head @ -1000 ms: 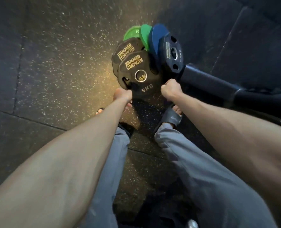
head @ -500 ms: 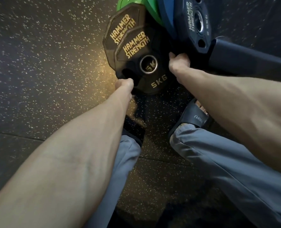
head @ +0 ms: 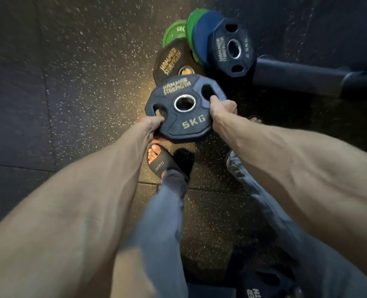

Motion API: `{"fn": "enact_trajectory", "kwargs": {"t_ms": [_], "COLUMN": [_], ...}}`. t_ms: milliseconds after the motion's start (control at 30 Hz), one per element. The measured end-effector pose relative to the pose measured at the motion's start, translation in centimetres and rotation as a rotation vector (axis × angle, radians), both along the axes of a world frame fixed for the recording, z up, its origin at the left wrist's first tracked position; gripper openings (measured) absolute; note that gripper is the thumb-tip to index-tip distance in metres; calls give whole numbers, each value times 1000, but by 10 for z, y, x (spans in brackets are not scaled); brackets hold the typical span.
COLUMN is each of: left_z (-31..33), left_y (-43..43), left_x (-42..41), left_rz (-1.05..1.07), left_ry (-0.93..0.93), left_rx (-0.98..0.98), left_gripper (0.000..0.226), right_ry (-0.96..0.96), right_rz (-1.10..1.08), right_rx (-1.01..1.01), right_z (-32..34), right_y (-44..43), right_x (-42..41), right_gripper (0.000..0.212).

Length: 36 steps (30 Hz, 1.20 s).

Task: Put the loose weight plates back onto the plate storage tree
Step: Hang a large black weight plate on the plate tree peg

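Your left hand (head: 150,124) and right hand (head: 223,110) grip the 5KG plate (head: 185,122) by its slots, above the floor; the fingertips curl underneath, hidden. Another plate (head: 262,284) is cut off at the bottom edge.

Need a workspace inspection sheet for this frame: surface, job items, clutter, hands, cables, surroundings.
Surface: dark speckled rubber floor, seams visible.
Job's things: 5 kg plate held in both hands; second black plate leaning behind it; green plates, blue plate and small black plate on edge at the end of a dark bar; another black plate partly seen at the bottom edge; no storage tree in view.
Clutter: nothing seen.
Grippers: left hand grips a handle hole of the 5 kg plate; right hand grips the opposite side.
Cables: nothing seen.
Surroundings: grey trousers, black sandal below the plate.
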<state>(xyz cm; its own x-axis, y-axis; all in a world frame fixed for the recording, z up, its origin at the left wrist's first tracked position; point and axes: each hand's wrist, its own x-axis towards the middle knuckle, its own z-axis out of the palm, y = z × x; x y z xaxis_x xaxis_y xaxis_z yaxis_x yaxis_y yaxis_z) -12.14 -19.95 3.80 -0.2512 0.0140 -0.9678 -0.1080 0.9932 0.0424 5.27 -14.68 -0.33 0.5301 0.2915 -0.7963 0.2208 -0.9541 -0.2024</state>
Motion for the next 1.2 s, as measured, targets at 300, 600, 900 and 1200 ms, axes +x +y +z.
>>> {"fn": "enact_trajectory", "kwargs": {"t_ms": [300, 600, 900, 1200], "left_z": [197, 382, 484, 547], "left_y": [-19, -33, -93, -163], "left_x": [7, 64, 194, 387], "left_rz": [-241, -607, -860, -1176], "left_ry": [-93, -139, -211, -278], "left_rx": [-14, 130, 261, 380], "left_gripper": [9, 7, 37, 34], "right_ry": [-43, -112, -55, -119], "right_rz": [-320, -746, -1278, -1733], "right_rx": [112, 175, 359, 547], "right_z": [199, 397, 516, 560], "right_y": [-70, -174, -300, -389], "right_x": [13, 53, 119, 246], "right_gripper": [66, 61, 46, 48]}}
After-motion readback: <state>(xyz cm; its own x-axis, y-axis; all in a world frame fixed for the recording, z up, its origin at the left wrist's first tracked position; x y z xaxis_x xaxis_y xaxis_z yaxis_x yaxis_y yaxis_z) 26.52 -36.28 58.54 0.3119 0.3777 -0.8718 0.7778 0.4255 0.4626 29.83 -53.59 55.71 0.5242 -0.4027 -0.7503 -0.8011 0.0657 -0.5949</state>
